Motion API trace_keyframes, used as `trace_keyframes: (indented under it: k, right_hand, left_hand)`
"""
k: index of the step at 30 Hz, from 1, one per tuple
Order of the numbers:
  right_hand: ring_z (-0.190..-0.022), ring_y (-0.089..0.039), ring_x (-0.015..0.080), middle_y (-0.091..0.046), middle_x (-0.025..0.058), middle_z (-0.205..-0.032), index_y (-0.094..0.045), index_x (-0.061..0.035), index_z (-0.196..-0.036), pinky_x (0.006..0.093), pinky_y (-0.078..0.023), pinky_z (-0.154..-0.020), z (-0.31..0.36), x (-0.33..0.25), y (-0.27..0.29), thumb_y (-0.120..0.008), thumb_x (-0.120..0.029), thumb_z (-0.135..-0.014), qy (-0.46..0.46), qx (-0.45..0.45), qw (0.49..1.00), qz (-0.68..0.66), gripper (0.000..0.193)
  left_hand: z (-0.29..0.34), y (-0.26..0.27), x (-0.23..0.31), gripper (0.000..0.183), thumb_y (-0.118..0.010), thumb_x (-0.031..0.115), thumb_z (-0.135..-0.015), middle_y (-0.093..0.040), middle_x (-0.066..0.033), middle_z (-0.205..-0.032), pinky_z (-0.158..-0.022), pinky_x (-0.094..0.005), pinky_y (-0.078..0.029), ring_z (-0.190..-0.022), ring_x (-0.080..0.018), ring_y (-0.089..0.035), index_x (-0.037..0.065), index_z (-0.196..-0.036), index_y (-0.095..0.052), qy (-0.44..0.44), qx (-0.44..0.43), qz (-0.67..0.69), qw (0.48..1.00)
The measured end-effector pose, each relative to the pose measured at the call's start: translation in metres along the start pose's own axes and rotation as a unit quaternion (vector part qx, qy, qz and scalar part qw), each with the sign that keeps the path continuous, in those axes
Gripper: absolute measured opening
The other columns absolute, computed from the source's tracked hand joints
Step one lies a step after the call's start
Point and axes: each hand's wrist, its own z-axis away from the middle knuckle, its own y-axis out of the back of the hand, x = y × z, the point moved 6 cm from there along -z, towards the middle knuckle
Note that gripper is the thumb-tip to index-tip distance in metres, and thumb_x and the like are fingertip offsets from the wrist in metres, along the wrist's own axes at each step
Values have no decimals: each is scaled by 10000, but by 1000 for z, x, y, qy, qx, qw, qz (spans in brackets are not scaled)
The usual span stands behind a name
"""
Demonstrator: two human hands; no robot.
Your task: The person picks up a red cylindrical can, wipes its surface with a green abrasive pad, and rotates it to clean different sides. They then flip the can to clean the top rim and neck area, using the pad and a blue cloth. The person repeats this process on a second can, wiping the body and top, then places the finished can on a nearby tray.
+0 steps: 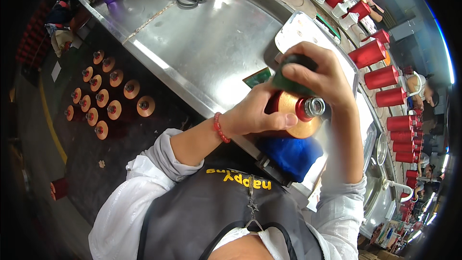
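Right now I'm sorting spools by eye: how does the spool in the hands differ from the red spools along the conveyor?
The spool in the hands is wound orange-gold; the red spools are plain red. The spool in the hands is held by the left hand and right hand, with a dark green piece over one end; the red spools sit untouched in a row. Both look like tapered thread spools.

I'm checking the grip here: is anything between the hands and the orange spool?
Nothing visible. The left hand wraps the orange spool directly, and the right hand presses a dark green pad onto its upper side.
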Motion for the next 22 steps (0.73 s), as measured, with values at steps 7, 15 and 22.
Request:
trace_keyframes:
  k: [7,15,22]
  right_hand:
    - [-852,-623,89,-664,7,-899,-668,0,-1014,254,-503,-770,-3,14,-3,-777,-210,-883,-64,9,997,-34,271]
    - [-779,-636,124,-681,65,-823,-690,19,-982,278,-525,-732,-13,20,10,-757,-177,-861,-48,70,991,102,240]
    - [-804,-642,180,-707,71,-896,-697,-24,-1031,292,-523,-789,-6,26,11,-765,-249,-866,-28,24,999,8,288]
  left_hand:
    - [17,-4,1,852,-709,572,-865,-546,-191,-1270,-1022,-384,-437,-1181,-281,-554,-46,-1375,-422,-56,81,-63,993]
    - [13,5,-11,878,-770,433,-819,-506,-178,-1342,-1075,-384,-411,-1250,-264,-524,-26,-1438,-349,-16,36,-41,998]
    - [3,9,-12,912,-748,439,-834,-506,-162,-1389,-1102,-387,-407,-1299,-246,-515,-18,-1482,-298,28,-43,-22,998]
